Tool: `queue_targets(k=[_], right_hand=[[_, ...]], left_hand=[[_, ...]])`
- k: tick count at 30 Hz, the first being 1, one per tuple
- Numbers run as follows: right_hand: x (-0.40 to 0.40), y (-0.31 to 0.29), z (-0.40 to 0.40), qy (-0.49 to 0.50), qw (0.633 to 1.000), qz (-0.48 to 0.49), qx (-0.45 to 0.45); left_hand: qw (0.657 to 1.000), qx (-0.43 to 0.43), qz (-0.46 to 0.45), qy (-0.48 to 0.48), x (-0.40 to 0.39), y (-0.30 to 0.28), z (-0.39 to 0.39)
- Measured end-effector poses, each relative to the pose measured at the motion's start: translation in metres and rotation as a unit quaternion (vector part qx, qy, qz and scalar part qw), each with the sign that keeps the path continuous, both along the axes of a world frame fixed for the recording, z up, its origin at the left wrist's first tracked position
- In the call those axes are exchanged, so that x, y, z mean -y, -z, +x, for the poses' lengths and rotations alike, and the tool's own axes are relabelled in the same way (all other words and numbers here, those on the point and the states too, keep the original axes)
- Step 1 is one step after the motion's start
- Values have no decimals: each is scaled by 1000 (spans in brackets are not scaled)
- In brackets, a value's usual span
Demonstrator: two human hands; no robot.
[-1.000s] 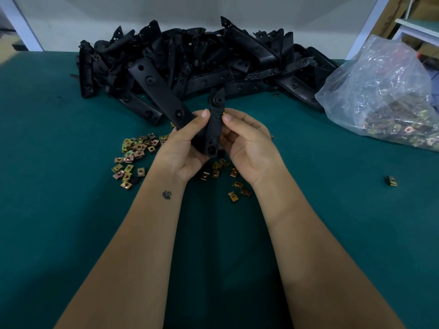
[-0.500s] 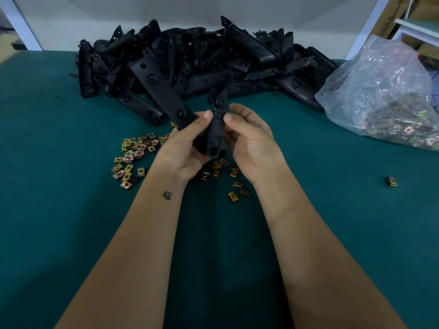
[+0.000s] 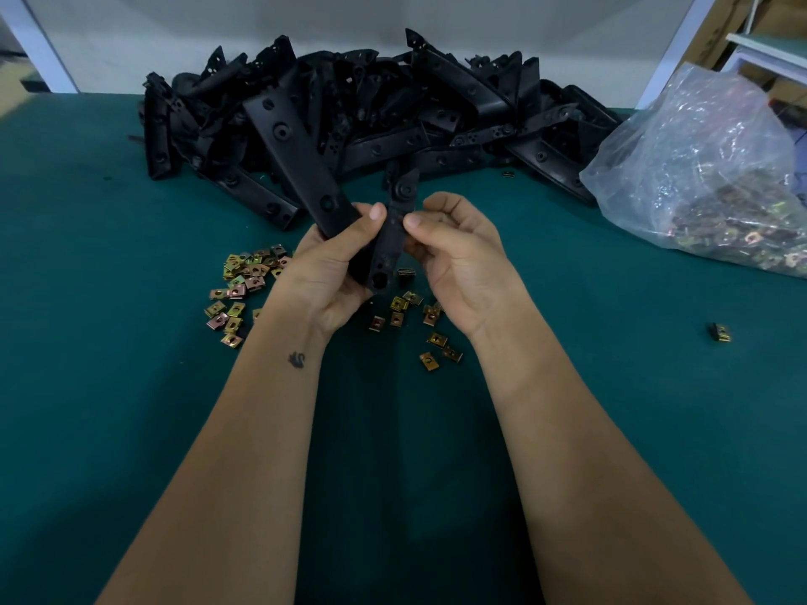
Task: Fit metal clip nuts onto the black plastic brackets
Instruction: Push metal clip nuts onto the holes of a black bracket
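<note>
Centre of frame: the left hand (image 3: pixel 325 277) grips a black plastic bracket (image 3: pixel 388 238), an angled piece with one long arm rising toward upper left and a shorter arm standing near upright. The right hand (image 3: pixel 463 259) pinches the upright arm's right edge with thumb and curled fingers; whether a nut sits under the fingertips cannot be told.

Loose clip nuts (image 3: pixel 244 290) lie scattered on the green table (image 3: pixel 109 386) beneath and left of the hands, some just beside the left wrist, a smaller group below the right hand. A single clip nut (image 3: pixel 720 333) lies well apart at right.

Upper centre: a pile of brackets (image 3: pixel 371 115) spans most of the table's far edge. Upper right: a clear plastic bag (image 3: pixel 707 168) of nuts touches the pile's right end.

Bare table surface extends across the lower left and lower right of frame, beside both forearms.
</note>
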State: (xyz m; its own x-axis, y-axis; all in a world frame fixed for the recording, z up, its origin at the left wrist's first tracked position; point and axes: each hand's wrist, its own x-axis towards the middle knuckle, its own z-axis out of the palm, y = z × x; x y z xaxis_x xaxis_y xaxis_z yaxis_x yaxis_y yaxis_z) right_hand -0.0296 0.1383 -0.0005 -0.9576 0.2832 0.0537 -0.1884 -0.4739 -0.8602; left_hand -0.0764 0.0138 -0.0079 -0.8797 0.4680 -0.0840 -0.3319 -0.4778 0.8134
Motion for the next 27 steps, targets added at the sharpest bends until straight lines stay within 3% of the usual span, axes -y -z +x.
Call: queue_targets(k=[6,22,27], right_hand=[[8,-2,-2,28,997,-65,5],[-11,-11,8,-55,997,62,10],[-14,-12,8,-41,992,119,30]], left_hand=[[1000,4,9,-22,-6,2,2],[998,26,-40,42,7,-1,-3],[996,-4,-77,39,7,-1,-4]])
